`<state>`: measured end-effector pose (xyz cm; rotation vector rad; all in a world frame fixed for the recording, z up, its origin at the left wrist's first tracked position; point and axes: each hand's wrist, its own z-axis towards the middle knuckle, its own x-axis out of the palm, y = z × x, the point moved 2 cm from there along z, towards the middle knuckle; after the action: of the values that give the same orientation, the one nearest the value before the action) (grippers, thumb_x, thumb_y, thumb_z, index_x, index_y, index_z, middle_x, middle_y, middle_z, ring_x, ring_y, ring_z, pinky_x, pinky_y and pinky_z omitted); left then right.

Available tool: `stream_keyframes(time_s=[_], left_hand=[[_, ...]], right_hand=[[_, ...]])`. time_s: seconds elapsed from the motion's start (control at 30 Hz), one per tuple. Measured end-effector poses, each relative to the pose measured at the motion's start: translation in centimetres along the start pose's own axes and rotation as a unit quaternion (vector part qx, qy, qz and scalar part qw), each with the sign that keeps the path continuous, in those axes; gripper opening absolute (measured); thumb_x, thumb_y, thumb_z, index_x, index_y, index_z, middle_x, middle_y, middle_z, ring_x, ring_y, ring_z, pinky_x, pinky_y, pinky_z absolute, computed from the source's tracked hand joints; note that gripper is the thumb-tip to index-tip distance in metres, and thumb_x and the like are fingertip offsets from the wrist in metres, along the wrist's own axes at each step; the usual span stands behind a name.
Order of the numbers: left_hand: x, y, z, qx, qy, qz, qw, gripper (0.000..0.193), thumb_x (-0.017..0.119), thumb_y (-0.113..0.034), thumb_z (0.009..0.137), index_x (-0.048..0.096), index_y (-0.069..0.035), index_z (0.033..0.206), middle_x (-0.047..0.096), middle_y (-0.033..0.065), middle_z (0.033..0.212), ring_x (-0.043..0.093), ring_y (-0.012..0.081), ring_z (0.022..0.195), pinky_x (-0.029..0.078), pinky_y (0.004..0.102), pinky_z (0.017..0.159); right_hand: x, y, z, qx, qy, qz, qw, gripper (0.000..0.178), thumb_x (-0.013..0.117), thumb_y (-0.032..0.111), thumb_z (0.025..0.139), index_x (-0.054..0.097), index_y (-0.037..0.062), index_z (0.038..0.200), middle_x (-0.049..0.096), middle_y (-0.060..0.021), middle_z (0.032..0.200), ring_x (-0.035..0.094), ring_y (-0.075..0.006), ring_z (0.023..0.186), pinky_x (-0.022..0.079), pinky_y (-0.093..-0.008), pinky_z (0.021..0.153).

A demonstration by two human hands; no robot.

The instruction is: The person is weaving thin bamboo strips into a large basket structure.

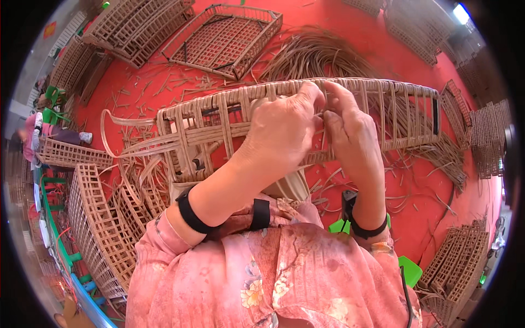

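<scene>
A brown wicker basket frame (pixel 229 116) stands on edge across my lap, its long wrapped rim (pixel 383 86) uppermost. My left hand (pixel 284 128) is closed at the middle of that rim, with bent fingers that hide what they pinch. Beside it my right hand (pixel 353 126) has thumb and fingers bent together just below the rim, nearly touching the left. Whatever sits between the fingertips is too small to make out. Loose flat strands (pixel 128 145) loop out from the frame's left end, some woven through its uprights.
A bundle of long strands (pixel 314 52) lies on the red floor beyond the frame, among scattered offcuts (pixel 164 87). Past it rests a shallow wicker basket (pixel 224 41). Stacked wicker pieces (pixel 104 218) stand at left, others (pixel 456 262) at lower right. At far left another person (pixel 35 134) is visible.
</scene>
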<state>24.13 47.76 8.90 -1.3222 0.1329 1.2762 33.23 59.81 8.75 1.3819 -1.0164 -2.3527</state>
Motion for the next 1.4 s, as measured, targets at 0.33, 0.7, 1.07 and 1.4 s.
stream_keyframes(time_s=[0.33,0.7,1.07,1.4], left_hand=[[0.8,-0.5,0.1,0.069,-0.04,0.04,0.996,0.019,0.067,-0.005,0.088,0.058,-0.006,0.105,0.066,0.0133,0.08,0.068,0.0319,0.073,0.053,0.0415,0.065],[2.4,-2.9,2.8,-0.034,0.059,-0.221,0.973,0.023,0.066,-0.01,0.09,0.062,-0.003,0.111,0.065,0.0085,0.072,0.062,0.0121,0.067,0.05,0.0298,0.063],[2.9,-2.1,4.6,-0.017,0.12,-0.046,0.992,0.031,0.058,-0.003,0.082,0.055,0.002,0.113,0.066,0.0171,0.081,0.067,0.0289,0.078,0.051,0.0397,0.076],[3.5,-2.8,5.0,0.019,0.127,0.01,0.992,0.028,0.058,-0.002,0.085,0.054,0.002,0.113,0.067,0.02,0.086,0.067,0.0369,0.086,0.052,0.0439,0.079]], right_hand=[[-2.1,-1.5,-0.6,0.067,-0.034,0.193,0.978,0.033,0.065,-0.006,0.081,0.068,0.0007,0.113,0.068,-0.0058,0.081,0.061,-0.0061,0.073,0.05,-0.0233,0.066],[-6.8,-4.2,-0.4,0.076,-0.161,0.226,0.958,0.027,0.069,0.005,0.091,0.068,0.0011,0.118,0.07,-0.0035,0.087,0.062,-0.0082,0.073,0.049,-0.0224,0.066],[-4.7,-4.7,0.6,0.057,-0.045,-0.059,0.996,0.03,0.055,0.018,0.098,0.062,-0.0004,0.121,0.07,-0.0241,0.091,0.069,-0.0413,0.087,0.051,-0.0468,0.076],[-3.4,-6.6,0.7,0.114,-0.09,0.166,0.975,0.025,0.061,0.005,0.091,0.064,-0.0031,0.114,0.072,-0.0179,0.089,0.071,-0.0242,0.08,0.055,-0.035,0.073]])
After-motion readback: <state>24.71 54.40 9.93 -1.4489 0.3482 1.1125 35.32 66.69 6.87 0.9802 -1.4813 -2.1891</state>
